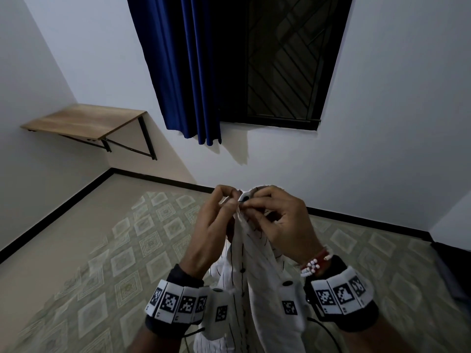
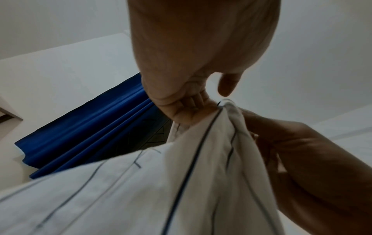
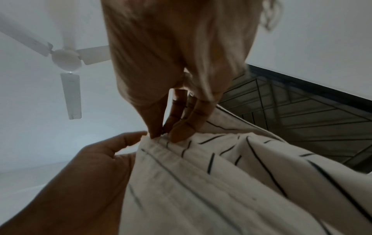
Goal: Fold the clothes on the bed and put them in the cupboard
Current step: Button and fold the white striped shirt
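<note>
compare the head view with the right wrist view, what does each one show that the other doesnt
Only the head view shows the wooden shelf, the blue curtain, the patterned floor and the shirt's buttons. Only the right wrist view shows the ceiling fan. Both show the left hand and right hand pinching the top of the striped shirt, and the window grille.
</note>
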